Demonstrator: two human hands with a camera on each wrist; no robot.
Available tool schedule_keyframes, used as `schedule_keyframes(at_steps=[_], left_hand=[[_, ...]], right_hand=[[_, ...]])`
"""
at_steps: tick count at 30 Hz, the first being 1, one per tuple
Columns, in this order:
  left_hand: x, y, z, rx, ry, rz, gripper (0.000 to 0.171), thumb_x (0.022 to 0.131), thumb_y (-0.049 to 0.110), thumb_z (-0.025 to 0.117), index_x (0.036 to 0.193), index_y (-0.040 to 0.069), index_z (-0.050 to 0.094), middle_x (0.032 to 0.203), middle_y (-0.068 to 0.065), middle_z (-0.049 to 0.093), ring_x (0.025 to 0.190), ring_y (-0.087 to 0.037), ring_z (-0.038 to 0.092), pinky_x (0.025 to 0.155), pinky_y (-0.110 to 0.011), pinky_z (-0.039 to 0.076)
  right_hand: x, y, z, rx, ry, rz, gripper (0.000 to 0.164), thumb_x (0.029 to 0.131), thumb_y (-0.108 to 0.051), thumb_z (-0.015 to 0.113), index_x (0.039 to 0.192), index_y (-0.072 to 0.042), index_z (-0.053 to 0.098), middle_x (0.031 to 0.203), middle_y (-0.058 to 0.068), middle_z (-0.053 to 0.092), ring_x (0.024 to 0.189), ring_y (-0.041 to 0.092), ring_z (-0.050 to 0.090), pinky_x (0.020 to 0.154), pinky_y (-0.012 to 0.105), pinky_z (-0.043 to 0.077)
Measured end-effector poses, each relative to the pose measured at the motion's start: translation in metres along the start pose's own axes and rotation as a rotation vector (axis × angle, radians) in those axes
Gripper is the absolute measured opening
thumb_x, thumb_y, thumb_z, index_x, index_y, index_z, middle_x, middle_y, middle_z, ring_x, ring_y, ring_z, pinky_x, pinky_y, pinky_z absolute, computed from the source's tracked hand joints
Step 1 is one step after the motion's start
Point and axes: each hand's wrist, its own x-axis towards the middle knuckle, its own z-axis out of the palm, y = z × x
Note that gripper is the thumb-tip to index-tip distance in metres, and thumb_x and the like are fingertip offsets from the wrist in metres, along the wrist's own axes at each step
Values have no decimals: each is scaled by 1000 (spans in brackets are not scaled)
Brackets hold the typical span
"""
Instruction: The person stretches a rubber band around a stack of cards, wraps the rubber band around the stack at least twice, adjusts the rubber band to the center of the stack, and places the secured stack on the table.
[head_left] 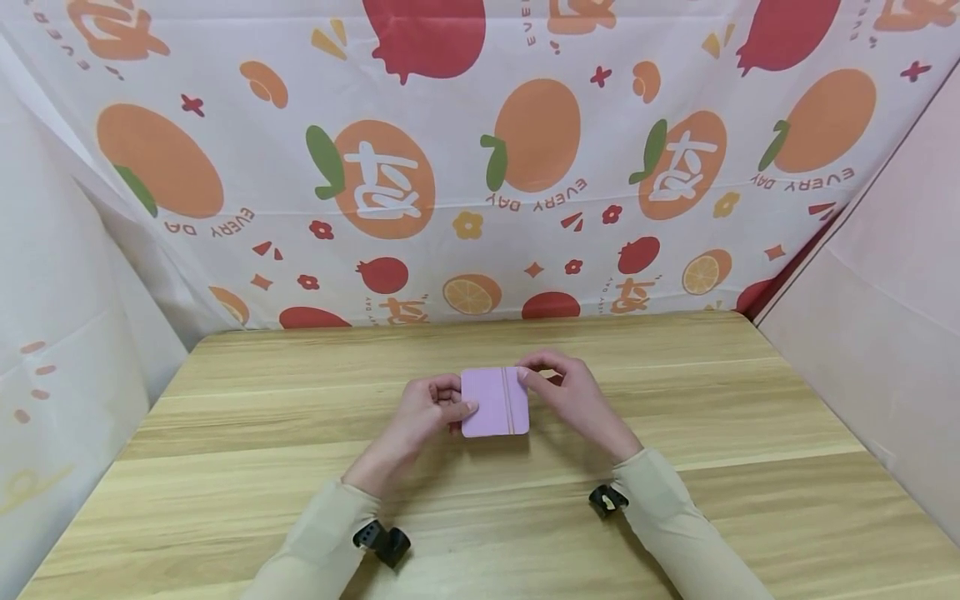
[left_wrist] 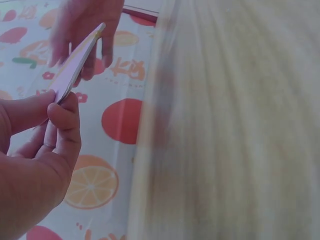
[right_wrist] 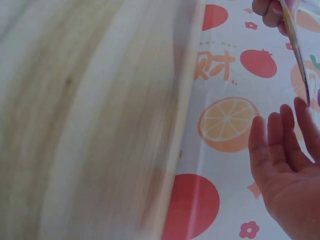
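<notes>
A thin lilac square [head_left: 487, 404] with rounded corners and two narrow gold stripes is held up over the table, its broad face toward the head camera. My left hand [head_left: 431, 408] grips its left edge, thumb across the front and fingers behind. At the upper right corner, my right hand [head_left: 573, 396] pinches it between thumb and index finger. Edge-on in the left wrist view, the lilac square [left_wrist: 75, 67] shows a pale, layered-looking rim. The right wrist view has the right hand's [right_wrist: 285, 165] other fingers extended, with the index fingertip at the square's edge [right_wrist: 296, 47].
Both forearms in beige sleeves cross the wood-grain table [head_left: 300, 450], each with a black wrist camera strapped on. Behind the table's far edge hangs a fruit-printed white cloth [head_left: 465, 183]. Pale cloth [head_left: 67, 333] hangs at the left and a pale panel [head_left: 892, 333] stands at the right.
</notes>
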Motion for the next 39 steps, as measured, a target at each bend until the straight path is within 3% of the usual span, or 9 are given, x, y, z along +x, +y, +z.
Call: schedule_keyframes(at_steps=[7, 14, 16, 21, 39], left_hand=[[-3, 9, -7, 8, 59, -32, 14, 84, -5, 69, 95, -7, 61, 75, -7, 61, 64, -14, 54, 57, -26, 46], [-1, 13, -13, 6, 112, -21, 13, 84, -5, 70, 93, -5, 60, 75, -7, 60, 64, -15, 53, 58, -27, 45], [-2, 14, -14, 4, 122, -24, 14, 84, -5, 70, 94, -6, 60, 76, -7, 61, 65, -15, 54, 58, -26, 45], [-1, 17, -16, 13, 124, -17, 17, 84, -5, 70, 98, -6, 62, 78, -8, 61, 66, -16, 54, 58, -26, 46], [-3, 20, -15, 15, 123, 4, 16, 85, -5, 70, 99, -6, 62, 78, -8, 61, 69, -20, 54, 58, -25, 45]], right_hand=[[0, 2, 2, 2, -40, 25, 18, 96, -9, 62, 111, -1, 68, 109, 9, 66, 103, 23, 58, 89, 46, 48], [0, 3, 2, 23, -135, 41, 18, 95, -10, 64, 110, -1, 69, 109, 7, 67, 100, 22, 59, 87, 40, 49], [2, 13, 4, 38, -169, 45, 20, 95, -15, 66, 110, -4, 69, 110, 5, 66, 103, 22, 58, 87, 39, 49], [8, 39, 10, 56, -242, 57, 23, 94, -26, 68, 109, -9, 70, 111, 1, 67, 108, 19, 58, 89, 37, 49], [8, 43, 21, 91, -295, 101, 19, 90, -22, 71, 93, -3, 73, 87, 0, 65, 87, 17, 55, 80, 33, 43]])
